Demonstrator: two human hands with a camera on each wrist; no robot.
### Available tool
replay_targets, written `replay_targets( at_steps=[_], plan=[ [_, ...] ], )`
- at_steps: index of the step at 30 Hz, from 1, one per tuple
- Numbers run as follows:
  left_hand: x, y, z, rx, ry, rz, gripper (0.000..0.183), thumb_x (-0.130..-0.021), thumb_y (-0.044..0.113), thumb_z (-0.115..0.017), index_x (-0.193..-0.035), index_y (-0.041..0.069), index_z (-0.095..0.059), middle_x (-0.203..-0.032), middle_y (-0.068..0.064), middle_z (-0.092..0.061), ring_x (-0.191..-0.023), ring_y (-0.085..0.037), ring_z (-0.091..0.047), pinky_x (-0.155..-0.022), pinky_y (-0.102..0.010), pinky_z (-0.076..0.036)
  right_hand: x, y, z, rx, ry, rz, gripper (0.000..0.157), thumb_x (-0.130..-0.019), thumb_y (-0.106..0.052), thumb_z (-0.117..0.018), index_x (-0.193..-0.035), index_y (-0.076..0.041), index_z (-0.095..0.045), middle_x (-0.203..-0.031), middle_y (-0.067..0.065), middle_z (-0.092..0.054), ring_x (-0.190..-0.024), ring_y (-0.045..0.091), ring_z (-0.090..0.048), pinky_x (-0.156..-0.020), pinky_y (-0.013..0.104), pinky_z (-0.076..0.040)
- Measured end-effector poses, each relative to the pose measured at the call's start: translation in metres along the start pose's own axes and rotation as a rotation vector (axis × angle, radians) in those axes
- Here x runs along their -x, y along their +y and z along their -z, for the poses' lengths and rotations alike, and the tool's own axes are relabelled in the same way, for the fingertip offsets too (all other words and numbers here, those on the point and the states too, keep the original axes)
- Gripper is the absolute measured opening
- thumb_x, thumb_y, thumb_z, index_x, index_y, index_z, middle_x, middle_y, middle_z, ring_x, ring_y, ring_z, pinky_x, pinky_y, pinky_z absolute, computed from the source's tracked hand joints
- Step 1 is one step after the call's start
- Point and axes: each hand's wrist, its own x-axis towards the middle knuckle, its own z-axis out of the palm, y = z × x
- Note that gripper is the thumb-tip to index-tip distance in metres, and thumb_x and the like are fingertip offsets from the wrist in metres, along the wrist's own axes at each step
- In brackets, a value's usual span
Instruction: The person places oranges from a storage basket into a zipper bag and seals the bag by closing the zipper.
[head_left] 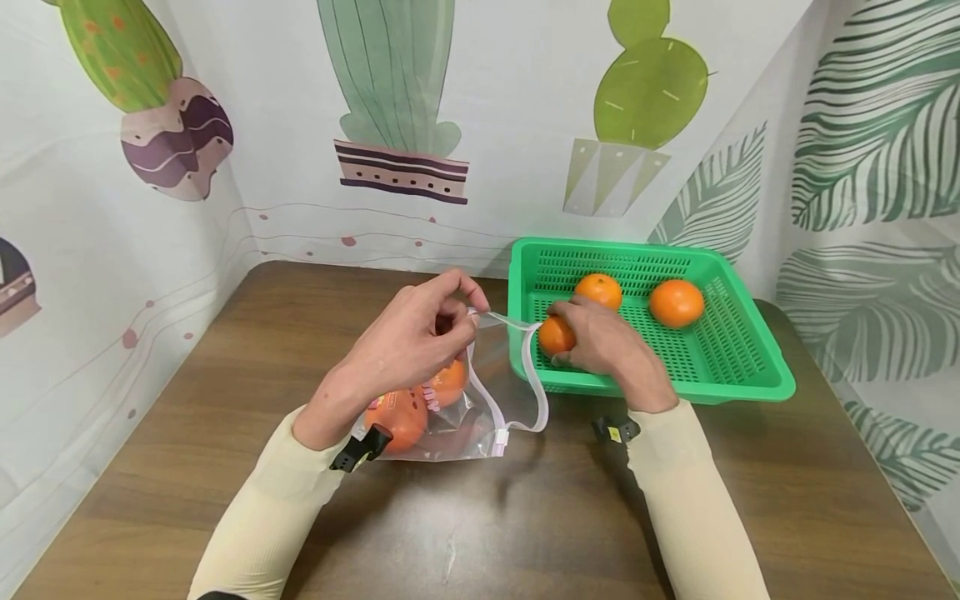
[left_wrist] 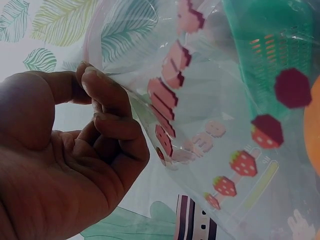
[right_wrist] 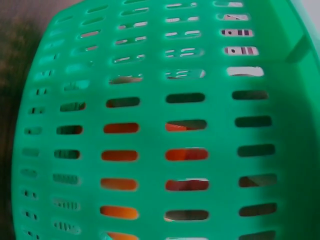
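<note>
My left hand point(head_left: 408, 333) pinches the rim of a clear slider zip bag point(left_wrist: 200, 125) between thumb and fingertips, holding it up with its mouth spread toward the basket. Strawberries and pink lettering are printed on the bag. Inside it lie two oranges point(head_left: 397, 419), partly behind the left hand and wrist. My right hand point(head_left: 600, 337) reaches into the green basket point(head_left: 757, 387), its fingers curled round an orange point(head_left: 556, 335) at the left front. Two more oranges, one at the back point(head_left: 599, 289) and another farther right point(head_left: 677, 303), sit in the basket. The basket wall fills the right wrist view and hides that hand.
A brown wooden table point(head_left: 465, 533) carries the bag and basket. Behind it hangs a white cloth point(head_left: 517, 100) printed with cacti and leaves, close along the basket's far side. The bag's slider point(head_left: 501, 439) hangs at its near corner.
</note>
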Motion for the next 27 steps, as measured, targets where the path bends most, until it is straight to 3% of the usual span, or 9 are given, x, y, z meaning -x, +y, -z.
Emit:
replay_targets(
  at_steps=[11, 27],
  plan=[
    [0.0, 0.0, -0.001, 0.004, -0.004, 0.001, 0.025, -0.098, 0.003, -0.053, -0.116, 0.019, -0.06, -0.07, 0.002, -0.066, -0.061, -0.016, -0.064, -0.047, -0.034, -0.046, 0.004, -0.001, 0.007, -0.003, 0.031, 0.017, 0.064, -0.086, -0.018, -0.087, -0.143, -0.01, -0.06, -0.135, 0.017, -0.058, -0.108, 0.036, -0.061, -0.091, 0.054, -0.055],
    [0.0, 0.0, -0.001, -0.011, -0.006, 0.0, 0.024, -0.098, 0.004, -0.054, -0.116, 0.019, -0.061, -0.069, 0.0, -0.065, -0.06, -0.017, -0.062, -0.049, -0.033, -0.044, 0.012, -0.006, 0.023, -0.008, 0.055, 0.053, 0.064, -0.085, -0.019, -0.088, -0.142, -0.01, -0.061, -0.135, 0.018, -0.057, -0.109, 0.037, -0.06, -0.09, 0.055, -0.054]
  ],
)
